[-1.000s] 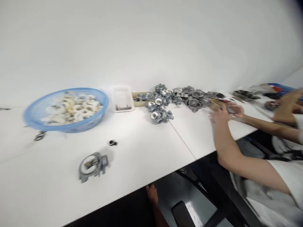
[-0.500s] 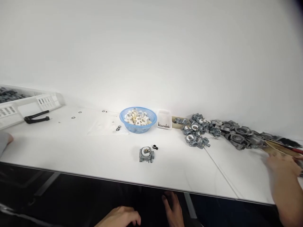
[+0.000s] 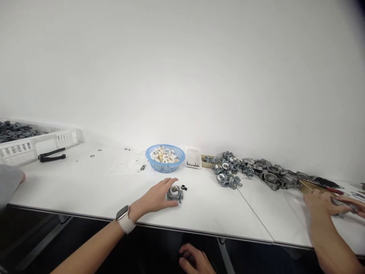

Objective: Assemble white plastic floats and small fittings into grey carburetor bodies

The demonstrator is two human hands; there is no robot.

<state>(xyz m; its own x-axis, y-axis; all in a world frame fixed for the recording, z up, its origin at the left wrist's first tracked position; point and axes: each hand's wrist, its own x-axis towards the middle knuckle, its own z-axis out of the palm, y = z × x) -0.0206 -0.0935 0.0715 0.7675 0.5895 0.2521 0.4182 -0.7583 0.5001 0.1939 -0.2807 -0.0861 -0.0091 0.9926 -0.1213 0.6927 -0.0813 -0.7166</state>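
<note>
On the white table, a grey carburetor body [image 3: 173, 194] with a white float ring in it sits upright near the front. My left hand [image 3: 158, 195], with a watch on its wrist, reaches around its left side. Thumb and fingers are spread, one on each side of the part; whether they touch it I cannot tell. A small black fitting [image 3: 184, 187] lies just right of the carburetor body. Below the table's front edge is my right hand [image 3: 196, 260], its fingers loosely curled and apart from the thumb, with nothing visible between them.
Behind stand a blue basket [image 3: 167, 166] of white float rings and a white tray [image 3: 194, 158] with small pins. Carburetors [image 3: 228, 179] and grey castings [image 3: 273, 177] are heaped to the right. A co-worker's hands [image 3: 322, 201] work at far right; another person's sleeve [image 3: 10, 180] shows at left.
My left hand has risen from below the table edge and come around the carburetor body. My right hand stays below the edge. The view has shifted slightly.
</note>
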